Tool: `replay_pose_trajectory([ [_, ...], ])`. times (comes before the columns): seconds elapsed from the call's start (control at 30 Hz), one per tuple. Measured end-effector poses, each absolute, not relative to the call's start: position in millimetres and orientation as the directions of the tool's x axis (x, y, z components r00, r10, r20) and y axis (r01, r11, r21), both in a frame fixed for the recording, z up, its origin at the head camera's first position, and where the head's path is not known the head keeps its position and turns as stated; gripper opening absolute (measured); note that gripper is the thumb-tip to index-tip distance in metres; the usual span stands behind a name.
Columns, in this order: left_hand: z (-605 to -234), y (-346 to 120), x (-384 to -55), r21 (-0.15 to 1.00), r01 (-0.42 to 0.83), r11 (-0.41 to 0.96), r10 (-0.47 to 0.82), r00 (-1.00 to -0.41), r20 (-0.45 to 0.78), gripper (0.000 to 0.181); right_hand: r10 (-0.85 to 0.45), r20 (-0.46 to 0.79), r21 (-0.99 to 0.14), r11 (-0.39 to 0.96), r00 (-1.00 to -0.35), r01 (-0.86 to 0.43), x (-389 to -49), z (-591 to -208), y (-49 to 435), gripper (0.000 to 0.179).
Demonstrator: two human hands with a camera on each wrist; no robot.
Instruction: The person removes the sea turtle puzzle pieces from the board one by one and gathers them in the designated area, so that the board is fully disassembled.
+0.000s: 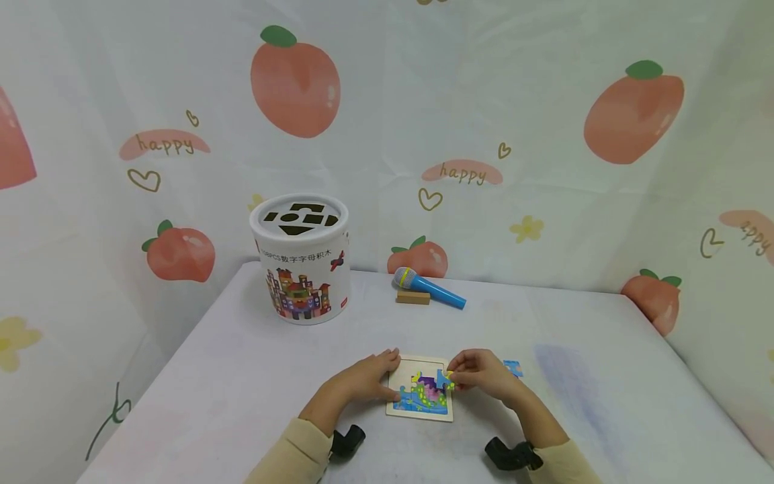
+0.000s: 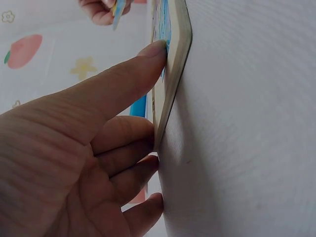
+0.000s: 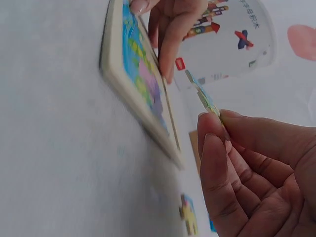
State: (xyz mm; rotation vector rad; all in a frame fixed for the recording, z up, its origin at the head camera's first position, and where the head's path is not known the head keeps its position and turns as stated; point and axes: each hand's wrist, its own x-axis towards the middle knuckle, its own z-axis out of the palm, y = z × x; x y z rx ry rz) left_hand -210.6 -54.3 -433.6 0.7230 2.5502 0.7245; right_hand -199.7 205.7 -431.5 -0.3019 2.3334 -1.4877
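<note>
My right hand [image 1: 485, 376] pinches the puzzle piece [image 3: 202, 95], probably light and stiff, best held by its edge, above the board [image 1: 417, 416], whose left side my left hand [image 1: 361, 380] touches, fingers spread.

A partly filled wooden puzzle [image 1: 404, 375] is laid flat; one blue-and-yellow piece [image 1: 444, 380] is pinched above it by the right hand [image 1: 482, 374], another piece [image 1: 513, 368] laid to its right.

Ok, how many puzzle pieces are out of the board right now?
2: one held piece pinched in the right hand, and one loose piece on the table just to that hand's right. More may be hidden behind the hands.
</note>
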Motion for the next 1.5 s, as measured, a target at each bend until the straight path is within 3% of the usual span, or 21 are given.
replay_pose_trajectory([
  [1.1,-431,-53,-209,0.574,0.34,0.745,0.552,-0.797,-0.245,0.072,-0.175,-0.216,-0.844,0.528,-0.961,0.093,-190,-445,241,0.027],
  [1.5,-436,-54,-212,0.574,0.377,0.727,0.578,-0.787,-0.216,0.071,-0.215,-0.115,-0.752,0.657,-0.97,-0.057,-185,-441,238,0.026],
])
